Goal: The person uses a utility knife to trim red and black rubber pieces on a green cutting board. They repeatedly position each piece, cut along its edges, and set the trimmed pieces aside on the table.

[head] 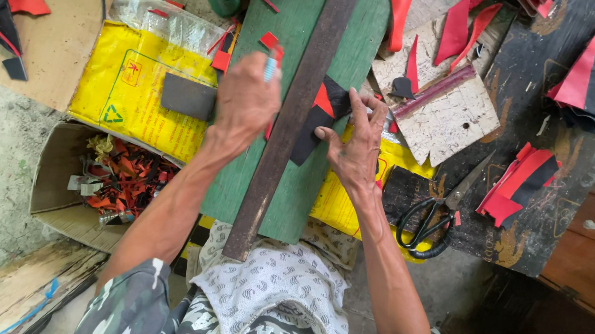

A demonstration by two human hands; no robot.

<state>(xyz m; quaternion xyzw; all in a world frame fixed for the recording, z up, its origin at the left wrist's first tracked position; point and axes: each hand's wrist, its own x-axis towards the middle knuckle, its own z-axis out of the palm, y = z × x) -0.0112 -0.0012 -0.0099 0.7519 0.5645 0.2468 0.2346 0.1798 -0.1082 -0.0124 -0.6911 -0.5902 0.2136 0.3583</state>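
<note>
Rusty metal ruler [294, 115] lies on green board [321, 81]; my right hand [358, 148] flattens red-black piece [321, 114] against it, left hand [246, 99] fisted around blue-tipped tool [270, 68].

The left hand [247, 100] grips a small blue-handled tool [271, 68] beside a long metal ruler [294, 115] while the right hand [359, 145] presses a black-and-red piece [320, 114] onto the green board [294, 19].
</note>
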